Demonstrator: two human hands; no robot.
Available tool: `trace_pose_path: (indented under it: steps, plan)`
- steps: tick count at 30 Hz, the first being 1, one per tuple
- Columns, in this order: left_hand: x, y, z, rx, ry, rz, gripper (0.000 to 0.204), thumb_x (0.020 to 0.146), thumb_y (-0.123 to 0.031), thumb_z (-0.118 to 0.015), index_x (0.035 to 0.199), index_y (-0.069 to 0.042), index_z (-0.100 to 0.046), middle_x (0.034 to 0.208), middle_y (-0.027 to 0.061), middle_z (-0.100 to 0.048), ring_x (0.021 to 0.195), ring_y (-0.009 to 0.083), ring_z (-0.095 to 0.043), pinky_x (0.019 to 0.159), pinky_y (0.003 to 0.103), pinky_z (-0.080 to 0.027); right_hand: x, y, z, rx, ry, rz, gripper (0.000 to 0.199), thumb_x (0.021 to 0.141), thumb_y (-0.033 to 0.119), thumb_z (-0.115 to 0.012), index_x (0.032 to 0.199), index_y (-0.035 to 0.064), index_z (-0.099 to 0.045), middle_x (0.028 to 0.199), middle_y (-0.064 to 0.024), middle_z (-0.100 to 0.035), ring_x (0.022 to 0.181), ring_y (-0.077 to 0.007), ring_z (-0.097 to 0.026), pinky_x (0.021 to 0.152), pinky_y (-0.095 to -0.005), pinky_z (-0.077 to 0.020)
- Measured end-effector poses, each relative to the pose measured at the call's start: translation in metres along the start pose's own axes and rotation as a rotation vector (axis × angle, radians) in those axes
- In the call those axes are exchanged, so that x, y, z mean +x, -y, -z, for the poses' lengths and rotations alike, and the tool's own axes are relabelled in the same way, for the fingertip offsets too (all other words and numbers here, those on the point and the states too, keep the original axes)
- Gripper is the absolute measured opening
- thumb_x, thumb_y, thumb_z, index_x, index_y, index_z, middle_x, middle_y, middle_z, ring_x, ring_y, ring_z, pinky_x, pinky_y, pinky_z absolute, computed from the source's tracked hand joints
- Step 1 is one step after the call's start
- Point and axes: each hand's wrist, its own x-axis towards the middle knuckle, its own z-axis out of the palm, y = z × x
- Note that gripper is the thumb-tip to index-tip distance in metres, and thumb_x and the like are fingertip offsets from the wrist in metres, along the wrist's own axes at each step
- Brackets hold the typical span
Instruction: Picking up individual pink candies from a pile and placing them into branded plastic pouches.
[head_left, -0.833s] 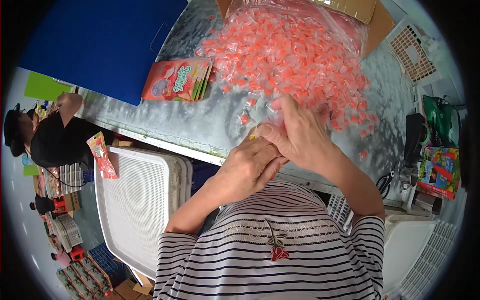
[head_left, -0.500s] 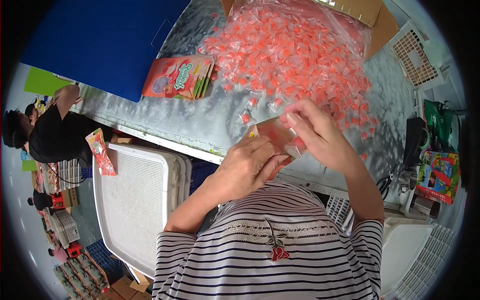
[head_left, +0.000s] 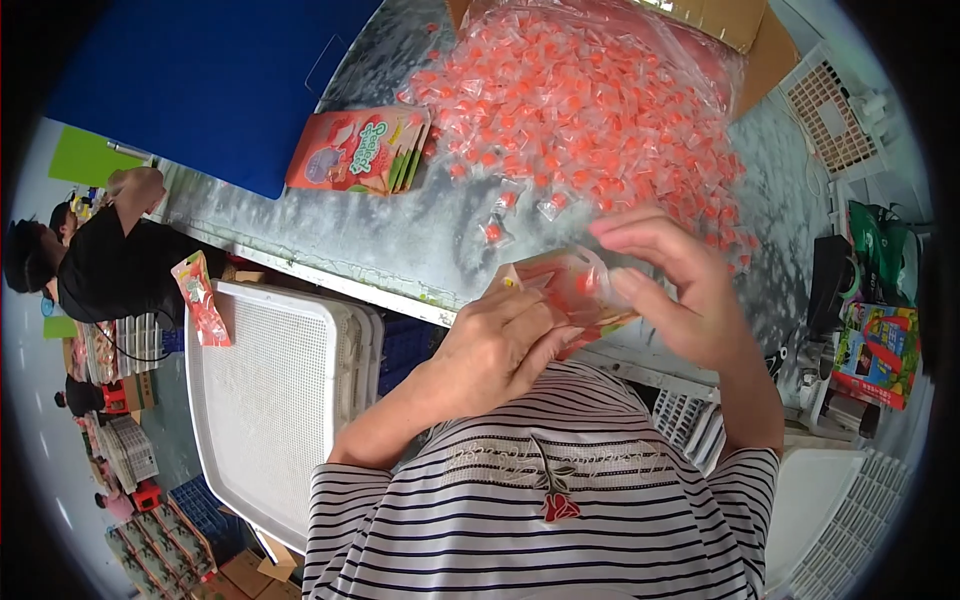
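Observation:
My left hand (head_left: 497,348) grips a small pink pouch (head_left: 562,287) held open at chest height, close to the table's front edge. My right hand (head_left: 672,283) is at the pouch's mouth, fingers curled around a small clear-wrapped orange candy. A big heap of the same wrapped candies (head_left: 590,105) lies on the metal table (head_left: 400,235) just beyond my hands, with a few loose ones at its near edge. A short stack of flat pink printed pouches (head_left: 357,150) rests to the left of the heap.
A blue board (head_left: 210,85) lies at the table's far left. White perforated trays (head_left: 280,390) are stacked below the table on my left. A person in black (head_left: 110,265) works farther left. Crates and a colourful box (head_left: 880,340) stand on the right.
Both hands have drawn back from the candy heap toward my chest. The pouch is now visible and open between them, and my right hand has come off the heap to the pouch's mouth.

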Motion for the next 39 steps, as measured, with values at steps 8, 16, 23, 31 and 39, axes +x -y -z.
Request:
trace_pose_path:
  steps: [8, 16, 23, 31, 39]
  plan:
    - [-0.002, -0.001, -0.015, -0.025, -0.016, -0.153, 0.011, 0.08, -0.006, -0.07, 0.085, 0.0, -0.063, 0.08, 0.0116, -0.06, 0.074, 0.0284, -0.061, 0.067, 0.038, -0.05, -0.014, 0.002, -0.021, -0.675, 0.431, 0.165, 0.023, 0.076, 0.013, -0.067, 0.095, 0.0002, -0.065, 0.093, -0.0116, -0.062, 0.102, -0.0265, -0.059, 0.114, -0.0569, -0.0175]
    - [0.005, 0.021, 0.034, 0.191, -0.2, -0.083, 0.064, 0.074, -0.03, -0.079, 0.124, 0.001, -0.055, 0.121, 0.0176, -0.057, 0.107, 0.0283, -0.057, 0.094, 0.041, -0.044, -0.026, -0.006, -0.019, -0.612, 0.316, 0.347, 0.007, 0.073, 0.002, -0.059, 0.08, 0.001, -0.059, 0.088, -0.0108, -0.057, 0.101, -0.0272, -0.059, 0.111, -0.0592, -0.0243]
    - [0.004, 0.049, -0.008, -0.834, 0.307, 0.296, 0.052, 0.094, -0.024, -0.06, 0.135, 0.003, -0.046, 0.121, 0.0101, -0.061, 0.109, 0.0145, -0.054, 0.094, 0.031, -0.044, -0.035, -0.011, -0.012, -0.569, 0.354, 0.301, 0.006, 0.075, 0.001, -0.058, 0.081, 0.001, -0.058, 0.089, -0.011, -0.059, 0.096, -0.0264, -0.061, 0.11, -0.0554, -0.0281]
    - [0.002, 0.031, -0.023, -0.589, 0.181, 0.136, 0.037, 0.102, -0.025, -0.041, 0.114, 0.003, -0.061, 0.12, 0.0218, -0.059, 0.112, 0.0359, -0.057, 0.094, 0.039, -0.046, -0.018, 0.034, 0.005, -0.484, 0.598, -0.228, 0.028, 0.08, 0.02, -0.07, 0.094, -0.0019, -0.059, 0.096, -0.0153, -0.063, 0.086, -0.0334, -0.06, 0.08, -0.0452, -0.0454]
    - [-0.009, 0.017, -0.037, -0.599, 0.169, 0.211, 0.036, 0.103, -0.025, -0.04, 0.117, 0.003, -0.057, 0.107, 0.0189, -0.064, 0.101, 0.0271, -0.062, 0.091, 0.036, -0.047, -0.006, -0.003, -0.004, -0.274, 0.912, -0.32, 0.023, 0.087, 0.018, -0.061, 0.087, -0.0045, -0.056, 0.085, -0.0217, -0.059, 0.081, -0.0401, -0.058, 0.075, -0.0453, -0.0462]
